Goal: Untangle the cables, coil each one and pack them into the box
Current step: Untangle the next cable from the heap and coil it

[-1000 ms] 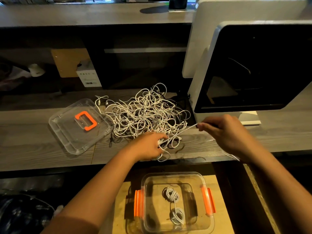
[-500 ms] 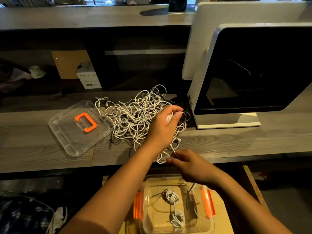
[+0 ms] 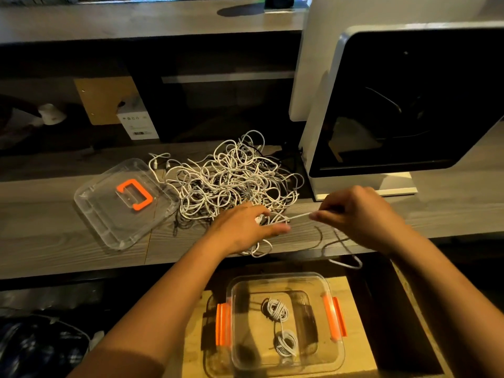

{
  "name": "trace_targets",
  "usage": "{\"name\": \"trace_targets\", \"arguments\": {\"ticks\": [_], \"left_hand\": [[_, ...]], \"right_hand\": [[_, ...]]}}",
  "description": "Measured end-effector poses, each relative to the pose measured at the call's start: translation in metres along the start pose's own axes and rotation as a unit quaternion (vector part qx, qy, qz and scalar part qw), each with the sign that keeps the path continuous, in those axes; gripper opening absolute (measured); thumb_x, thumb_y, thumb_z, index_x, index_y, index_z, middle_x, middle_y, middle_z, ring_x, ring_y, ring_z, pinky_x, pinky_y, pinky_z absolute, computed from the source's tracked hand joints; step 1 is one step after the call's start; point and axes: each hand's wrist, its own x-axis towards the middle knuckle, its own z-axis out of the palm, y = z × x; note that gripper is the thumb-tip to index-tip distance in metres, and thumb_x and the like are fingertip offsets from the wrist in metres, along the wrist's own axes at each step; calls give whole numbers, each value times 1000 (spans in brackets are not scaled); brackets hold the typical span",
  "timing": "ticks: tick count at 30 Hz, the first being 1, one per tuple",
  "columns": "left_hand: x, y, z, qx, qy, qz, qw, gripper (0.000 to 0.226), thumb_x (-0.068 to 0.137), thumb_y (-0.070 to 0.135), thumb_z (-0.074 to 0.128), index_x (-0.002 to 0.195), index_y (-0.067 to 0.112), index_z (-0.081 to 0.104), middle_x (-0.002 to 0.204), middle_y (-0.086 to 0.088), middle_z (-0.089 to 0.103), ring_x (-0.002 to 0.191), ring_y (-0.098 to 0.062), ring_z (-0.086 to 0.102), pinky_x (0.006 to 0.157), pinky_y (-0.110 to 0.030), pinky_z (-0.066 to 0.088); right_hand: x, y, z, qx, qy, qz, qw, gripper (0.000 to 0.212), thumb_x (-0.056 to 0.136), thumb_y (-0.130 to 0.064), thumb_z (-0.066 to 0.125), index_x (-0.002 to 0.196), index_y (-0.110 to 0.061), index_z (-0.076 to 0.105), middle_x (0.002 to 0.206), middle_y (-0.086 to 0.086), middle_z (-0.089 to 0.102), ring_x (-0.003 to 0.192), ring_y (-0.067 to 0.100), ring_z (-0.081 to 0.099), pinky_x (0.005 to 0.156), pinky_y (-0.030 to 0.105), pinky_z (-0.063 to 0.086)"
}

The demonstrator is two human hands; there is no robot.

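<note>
The right hand's (image 3: 360,214) thumb and fingertips (image 3: 316,215) pinch a white cable (image 3: 297,216), the other fingers curled in behind them. The cable runs taut and slightly downward to the left hand (image 3: 242,227). That hand seems to hold the cable's end under the thumb with its long fingers stretched out to the right, though blur there makes the grip hard to read. Past the right hand the cable's slack drops over the front edge of the wooden counter (image 3: 54,241) in a loose loop. Just behind the left hand lies the tangle of white cables (image 3: 231,178), heaped on the counter between the clear lid (image 3: 109,222) with an orange handle and a white machine (image 3: 327,132). Below the counter sits the open clear box (image 3: 283,275) with orange latches, holding two coiled cables (image 3: 276,309).
</note>
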Motion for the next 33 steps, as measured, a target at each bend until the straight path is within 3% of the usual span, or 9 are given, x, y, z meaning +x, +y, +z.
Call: {"name": "trace_targets", "arguments": {"ticks": [3, 5, 10, 13, 16, 20, 25, 29, 33], "left_hand": [[-2, 4, 1, 12, -10, -2, 1000, 43, 88, 42, 58, 129, 30, 50, 117, -2, 59, 92, -21, 60, 73, -28, 48], [-4, 9, 0, -209, -49, -3, 977, 37, 95, 17, 50, 131, 21, 51, 100, -8, 61, 74, -14, 59, 61, -23, 45], [-15, 31, -6, -581, -9, 111, 806, 28, 96, 10, 44, 117, 22, 58, 120, 1, 62, 109, -2, 59, 92, -19, 45], [-11, 49, -3, -655, 64, 97, 747, 24, 97, 10, 41, 106, 24, 59, 95, -1, 65, 91, -13, 62, 84, -33, 50], [-1, 54, 3, -497, 189, 76, 844, 15, 98, 20, 43, 102, 22, 58, 82, 7, 54, 72, -1, 52, 66, -24, 41], [4, 42, 10, -286, 137, 10, 948, 41, 101, 38, 28, 119, 19, 59, 119, -8, 57, 110, -21, 52, 85, -24, 35], [-4, 39, 7, -306, 8, -26, 951, 64, 93, 58, 19, 150, 29, 10, 145, -6, 41, 128, -24, 44, 105, -35, 30], [-17, 42, 0, -371, -101, -20, 923, 82, 77, 73, 23, 149, 35, 11, 140, -9, 45, 63, -11, 50, 56, -23, 44], [-12, 39, -4, -417, -146, -12, 897, 100, 64, 80, 35, 148, 31, 13, 102, -15, 59, 52, -9, 43, 41, -15, 33]], "right_hand": [[2, 2, 0, 23, 41, -8, 999, 17, 84, -36, 63, 88, -21, 71, 75, -6, 65, 69, 7, 59, 66, 34, 54], [4, 1, -1, 63, 73, -2, 995, 14, 88, -32, 60, 88, -21, 69, 71, -7, 64, 64, 5, 60, 61, 29, 53], [6, 2, 28, 188, 0, 74, 979, 20, 96, -28, 49, 93, -20, 66, 57, -6, 52, 42, 3, 43, 45, 18, 34], [-3, -16, 57, 217, -95, 44, 971, 22, 97, -27, 46, 92, -18, 66, 59, -7, 53, 45, -1, 46, 49, 18, 37], [-11, -36, 70, 173, -92, -25, 980, 14, 94, -25, 54, 96, -16, 65, 71, -7, 61, 63, 6, 56, 62, 30, 47], [-12, -35, 68, 34, -24, -93, 995, 12, 89, -24, 54, 94, -20, 65, 84, 3, 68, 79, 21, 62, 71, 40, 51], [-12, -25, 59, 146, 33, -91, 984, 23, 85, -20, 64, 105, -17, 54, 77, 1, 68, 67, 14, 62, 61, 35, 51], [-9, -15, 43, 208, 2, -58, 977, 25, 80, -26, 71, 99, -14, 59, 71, 1, 65, 62, 12, 59, 59, 34, 50], [-11, -19, 37, 307, -31, -75, 948, 8, 83, -13, 68, 91, -16, 65, 68, -5, 68, 56, 2, 61, 54, 17, 47]]}}
